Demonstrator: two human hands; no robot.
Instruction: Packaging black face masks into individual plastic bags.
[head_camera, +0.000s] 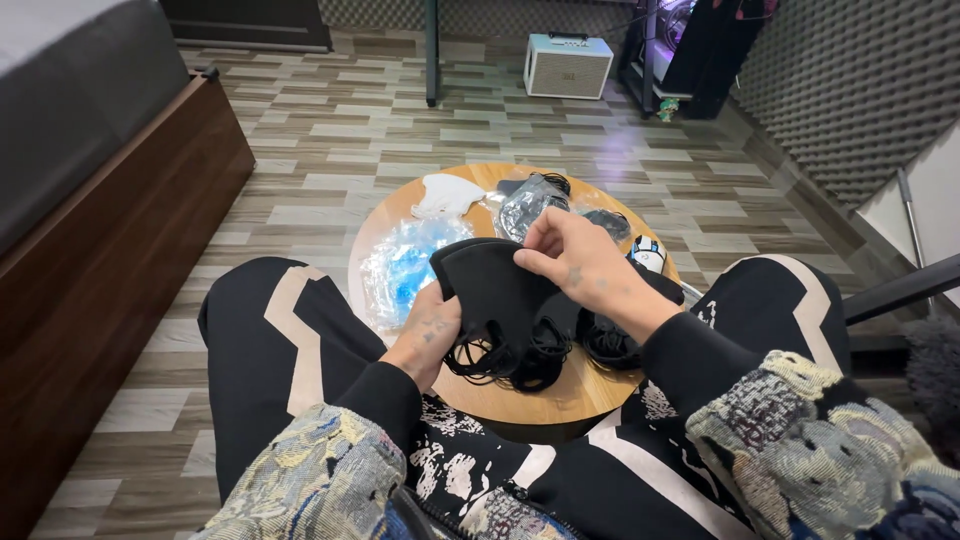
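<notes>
A person sits with knees apart over a small round wooden table (560, 395), whose top is pale brown and crowded. Both hands hold a stack of black face masks (495, 290) just above the table. The left hand (432, 335) is closed on the stack's lower left edge, fingers curled under it. The right hand (572, 262) pinches the top edge of the upper mask between thumb and fingertips. Black ear loops (510, 365) hang from the stack in a tangle and rest on the wood.

On the table's left part lies a clear plastic bag (405, 268) with blue showing through it, and beyond it a white mask (447, 195). Another clear bag (525, 205) with dark contents lies near the far rim. A further bunch of black masks (610, 340) sits under the right wrist.

The floor (330, 140) is grey-brown wood-look planks. A dark wooden bed frame (110, 250) runs along the left, a small white speaker box (567, 65) stands at the far end, and grey foam panels (850, 90) cover the right wall.
</notes>
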